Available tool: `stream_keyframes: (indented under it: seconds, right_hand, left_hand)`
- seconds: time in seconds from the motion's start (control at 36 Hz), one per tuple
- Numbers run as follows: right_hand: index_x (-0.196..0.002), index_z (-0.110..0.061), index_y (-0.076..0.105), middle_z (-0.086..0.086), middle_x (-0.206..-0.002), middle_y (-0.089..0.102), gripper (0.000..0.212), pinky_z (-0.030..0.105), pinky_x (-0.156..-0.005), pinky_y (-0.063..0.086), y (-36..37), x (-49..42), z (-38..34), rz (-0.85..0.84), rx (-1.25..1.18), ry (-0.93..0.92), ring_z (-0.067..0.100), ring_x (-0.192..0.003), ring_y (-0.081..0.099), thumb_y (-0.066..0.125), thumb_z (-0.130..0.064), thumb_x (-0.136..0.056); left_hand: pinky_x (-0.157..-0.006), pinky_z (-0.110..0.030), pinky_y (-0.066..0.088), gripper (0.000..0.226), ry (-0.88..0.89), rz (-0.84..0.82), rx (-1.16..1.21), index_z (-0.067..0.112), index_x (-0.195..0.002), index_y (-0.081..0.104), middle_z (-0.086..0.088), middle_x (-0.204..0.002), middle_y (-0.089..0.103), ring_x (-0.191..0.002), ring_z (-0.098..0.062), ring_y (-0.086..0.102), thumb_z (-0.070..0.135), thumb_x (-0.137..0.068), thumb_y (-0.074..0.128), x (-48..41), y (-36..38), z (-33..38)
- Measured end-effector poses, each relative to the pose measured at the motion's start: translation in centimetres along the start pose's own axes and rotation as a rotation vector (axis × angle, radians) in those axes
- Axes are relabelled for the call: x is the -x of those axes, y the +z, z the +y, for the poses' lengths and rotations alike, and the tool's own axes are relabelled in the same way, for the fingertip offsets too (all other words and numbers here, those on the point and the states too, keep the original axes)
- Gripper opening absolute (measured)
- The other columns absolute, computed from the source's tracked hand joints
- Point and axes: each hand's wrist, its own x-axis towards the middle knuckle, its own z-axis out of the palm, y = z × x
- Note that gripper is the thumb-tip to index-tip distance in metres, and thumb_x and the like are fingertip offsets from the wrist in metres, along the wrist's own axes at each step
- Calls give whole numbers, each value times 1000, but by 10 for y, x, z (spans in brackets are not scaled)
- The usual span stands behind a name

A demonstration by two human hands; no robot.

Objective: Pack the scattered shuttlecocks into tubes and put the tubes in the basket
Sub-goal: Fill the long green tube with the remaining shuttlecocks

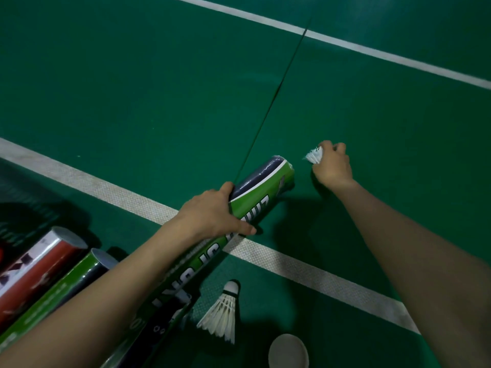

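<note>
My left hand (212, 212) grips a long green shuttlecock tube (261, 191) near its far end, holding it slanted above the court floor. To the right of the tube's mouth, my right hand (332, 167) holds a white shuttlecock (314, 155), whose feathers stick out to the left of the fingers. Another white feather shuttlecock (221, 313) lies on the floor near me, cork end pointing away. A pale round tube cap (288, 351) lies at the bottom edge.
At the lower left lie a red and white tube (34, 274) and a green tube (63, 290), side by side. White court lines (318, 277) and a dark seam (276, 96) cross the green floor. No basket is in view.
</note>
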Motion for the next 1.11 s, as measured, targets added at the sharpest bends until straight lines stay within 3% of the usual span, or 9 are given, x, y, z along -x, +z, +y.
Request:
stream_keyframes:
  seconds: [0.11, 0.22, 0.33, 0.42, 0.53, 0.61, 0.75, 1.0, 1.11]
  right_hand:
    - [-120, -5, 43, 17, -126, 38, 34, 34, -83, 38, 2, 13, -3, 1, -46, -80, 36, -108, 46, 56, -13, -91]
    - [-110, 0, 51, 8, -121, 36, 37, 23, -86, 33, -8, 28, -20, 84, -390, -62, 18, -94, 43, 63, -28, -89]
    - [-92, 5, 62, 10, -91, 60, 39, 28, -68, 38, -20, 42, -35, 25, -753, -21, 18, -77, 53, 67, -33, -84]
    - [-89, -6, 67, 4, -87, 66, 24, 29, -78, 42, -30, 55, -48, -95, -950, -2, 16, -79, 57, 65, -30, -88]
    - [-112, -11, 65, 4, -118, 64, 35, 36, -101, 41, -38, 74, -63, -259, -905, -73, 19, -109, 56, 56, -38, -93]
    - [-125, -17, 55, -3, -121, 55, 35, 31, -99, 37, -42, 96, -73, -307, -779, -215, 18, -118, 50, 42, -37, -99]
    - [-135, -37, 47, 2, -155, 28, 46, 45, -112, 24, -48, 123, -83, -397, -819, -298, 22, -141, 26, 19, -48, -101]
    - [-132, -50, 43, -2, -157, 24, 70, 55, -117, 9, -37, 162, -99, -525, -886, -303, 21, -145, 18, 21, -85, -75]
    - [-138, -35, 43, -1, -158, 20, 71, 59, -116, 3, -35, 168, -102, -558, -977, -264, 21, -146, 11, 20, -74, -83]
  left_hand:
    - [-88, -41, 51, 99, -6, 11, 14, 28, -135, 31, -2, -117, 58, -97, -24, 59, 69, -57, 74, 6, -1, -4]
    - [-88, -41, 52, 97, -2, 18, 53, 27, -134, 32, 0, -115, 59, -96, -22, 59, 69, -57, 74, 18, -1, -10]
    - [-88, -40, 51, 96, 9, 34, 66, 27, -134, 31, 1, -114, 58, -95, -21, 59, 67, -59, 75, 32, -4, -16]
    - [-88, -40, 52, 104, 44, 39, 90, 28, -136, 31, 1, -115, 58, -95, -20, 59, 73, -51, 73, 46, -9, -18]
    - [-89, -38, 50, 110, 98, 70, 74, 30, -143, 24, 0, -120, 56, -99, -19, 56, 71, -54, 73, 65, -12, -22]
    - [-90, -37, 50, 105, 107, 111, 85, 29, -143, 23, 0, -120, 56, -100, -20, 56, 66, -60, 75, 77, -13, -29]
    - [-89, -36, 51, 104, 103, 126, 140, 27, -142, 27, 2, -117, 58, -98, -18, 57, 65, -59, 76, 98, -15, -41]
    - [-89, -35, 49, 100, 95, 189, 50, 28, -142, 25, 1, -121, 55, -100, -18, 55, 66, -63, 73, 121, -14, -48]
    - [-91, -36, 48, 101, 75, 175, 51, 27, -143, 24, 1, -123, 53, -102, -18, 54, 67, -63, 72, 126, -11, -52]
